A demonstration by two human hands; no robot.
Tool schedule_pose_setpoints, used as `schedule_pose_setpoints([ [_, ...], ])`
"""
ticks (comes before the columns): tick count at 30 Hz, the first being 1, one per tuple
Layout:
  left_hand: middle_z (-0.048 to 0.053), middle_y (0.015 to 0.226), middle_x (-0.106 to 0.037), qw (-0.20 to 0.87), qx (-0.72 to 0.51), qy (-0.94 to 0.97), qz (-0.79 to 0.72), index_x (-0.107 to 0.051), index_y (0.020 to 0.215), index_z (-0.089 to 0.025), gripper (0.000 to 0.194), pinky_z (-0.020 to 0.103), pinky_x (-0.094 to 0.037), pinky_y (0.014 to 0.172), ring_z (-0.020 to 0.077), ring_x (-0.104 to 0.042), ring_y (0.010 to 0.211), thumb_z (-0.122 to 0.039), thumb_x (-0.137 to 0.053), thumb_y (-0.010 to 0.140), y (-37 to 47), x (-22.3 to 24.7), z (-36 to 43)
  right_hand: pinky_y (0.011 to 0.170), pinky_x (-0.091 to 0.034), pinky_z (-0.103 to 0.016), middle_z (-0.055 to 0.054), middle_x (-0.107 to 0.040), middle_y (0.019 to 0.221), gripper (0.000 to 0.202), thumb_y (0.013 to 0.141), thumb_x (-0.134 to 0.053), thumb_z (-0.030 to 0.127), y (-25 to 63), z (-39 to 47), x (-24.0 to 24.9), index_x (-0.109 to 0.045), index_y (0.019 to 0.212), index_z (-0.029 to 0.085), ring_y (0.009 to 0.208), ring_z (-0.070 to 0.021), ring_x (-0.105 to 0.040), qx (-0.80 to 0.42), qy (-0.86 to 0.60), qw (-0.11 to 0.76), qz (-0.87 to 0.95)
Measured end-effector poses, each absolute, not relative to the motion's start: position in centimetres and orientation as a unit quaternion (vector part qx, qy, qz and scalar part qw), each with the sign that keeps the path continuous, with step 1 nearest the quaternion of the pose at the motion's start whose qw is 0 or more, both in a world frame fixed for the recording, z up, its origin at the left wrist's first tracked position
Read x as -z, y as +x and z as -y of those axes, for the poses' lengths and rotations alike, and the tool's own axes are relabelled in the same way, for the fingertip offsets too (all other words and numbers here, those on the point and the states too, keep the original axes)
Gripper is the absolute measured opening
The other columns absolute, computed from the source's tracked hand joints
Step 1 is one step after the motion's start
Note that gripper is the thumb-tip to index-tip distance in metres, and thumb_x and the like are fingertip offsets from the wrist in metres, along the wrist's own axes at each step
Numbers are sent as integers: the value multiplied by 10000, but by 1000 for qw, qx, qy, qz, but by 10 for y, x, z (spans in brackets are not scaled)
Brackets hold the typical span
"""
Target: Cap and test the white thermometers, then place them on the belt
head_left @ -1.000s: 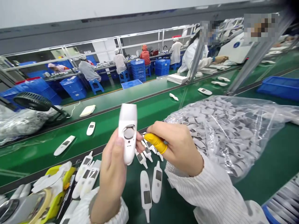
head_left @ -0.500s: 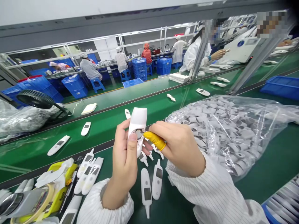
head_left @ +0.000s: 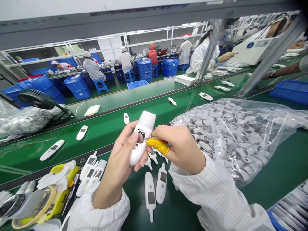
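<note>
The white device (head_left: 147, 120) is at the centre of my view, tilted, a round metal disc (head_left: 140, 138) in its open recess. My left hand (head_left: 121, 157) is closed around it; my right hand (head_left: 181, 147), in a yellow finger cover (head_left: 157, 145), is curled closed beside the recess, though I can't tell if it pinches anything. From the device, two thermometers (head_left: 150, 194) lie at six o'clock, a clear bag of grey caps (head_left: 231, 138) at three, a yellow tray (head_left: 57, 200) at eight.

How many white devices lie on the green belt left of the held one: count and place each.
3: the leftmost device, the middle device, and the far device just past the left hand, which may hide more.
</note>
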State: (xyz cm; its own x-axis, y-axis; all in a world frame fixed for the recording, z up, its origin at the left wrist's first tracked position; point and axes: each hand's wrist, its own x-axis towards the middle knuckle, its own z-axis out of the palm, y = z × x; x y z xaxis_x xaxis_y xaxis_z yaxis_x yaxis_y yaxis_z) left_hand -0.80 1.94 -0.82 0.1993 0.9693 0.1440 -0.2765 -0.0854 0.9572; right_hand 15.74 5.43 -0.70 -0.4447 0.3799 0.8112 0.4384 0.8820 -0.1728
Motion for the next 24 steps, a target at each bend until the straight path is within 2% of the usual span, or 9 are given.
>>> schedule_pose_setpoints([
  [3, -13, 681, -614, 613, -513, 492, -345, -503, 1278, -212, 361, 130, -324, 364, 46, -449, 397, -386, -521, 962, -8, 8, -21, 504, -330, -217, 3, -597, 678, 181, 979, -514, 139, 157, -56, 6, -688, 930, 138, 550, -79, -510, 142, -233, 477, 835],
  [5, -5, 717, -617, 626, -493, 495, -347, -499, 1331, -220, 390, 139, -354, 397, 49, -460, 434, -318, -502, 954, -8, 9, -21, 497, -342, -201, 0, -619, 724, 218, 963, -505, 76, 157, -57, 6, -703, 989, 164, 568, -72, -525, 167, -221, 462, 842],
  [7, 0, 750, -615, 641, -473, 499, -341, -482, 1374, -225, 456, 148, -379, 430, 53, -473, 467, -210, -469, 918, -7, 9, -20, 509, -387, -192, -14, -637, 753, 196, 939, -533, 56, 158, -58, 7, -704, 950, 150, 601, -77, -556, 146, -203, 477, 842],
  [9, 1, 767, -609, 650, -467, 499, -334, -453, 1403, -224, 533, 152, -384, 439, 58, -479, 486, -140, -442, 877, -7, 8, -18, 570, -463, -195, -40, -660, 804, 142, 919, -571, 64, 158, -57, 8, -694, 922, 135, 682, -99, -612, 96, -192, 528, 822],
  [13, -21, 732, -578, 623, -501, 496, -339, -384, 1437, -222, 565, 156, -409, 469, 61, -471, 505, -124, -443, 883, -7, 6, -14, 674, -536, -203, -49, -703, 873, 120, 885, -646, 70, 156, -51, 9, -691, 952, 160, 767, -113, -664, 35, -201, 617, 760],
  [17, -35, 705, -541, 569, -545, 501, -359, -402, 1433, -274, 541, 167, -424, 486, 73, -467, 522, -150, -469, 910, -2, 10, -12, 651, -542, -200, -73, -723, 861, 106, 888, -647, 65, 152, -46, 11, -684, 963, 130, 771, -120, -677, 116, -196, 582, 780],
  [19, -11, 824, -595, 523, -567, 508, -382, -454, 1404, -313, 523, 175, -430, 485, 77, -485, 548, -160, -504, 907, 1, 14, -11, 610, -529, -209, -80, -721, 831, 108, 888, -637, 54, 149, -46, 14, -682, 966, 113, 746, -130, -672, 166, -204, 546, 795],
  [21, 12, 1016, -640, 467, -584, 520, -413, -487, 1390, -342, 534, 191, -467, 536, 96, -551, 633, -144, -530, 896, 4, 18, -11, 584, -516, -223, -79, -714, 821, 113, 888, -629, 50, 145, -46, 16, -676, 965, 118, 730, -139, -666, 160, -211, 528, 807],
  [24, 12, 1267, -622, 388, -591, 563, -428, -475, 1419, -351, 614, 240, -531, 731, 169, -645, 894, -79, -520, 871, 9, 20, -7, 632, -522, -242, -40, -679, 822, 115, 861, -662, 66, 141, -47, 18, -648, 892, 176, 744, -140, -652, -8, -219, 572, 790],
])
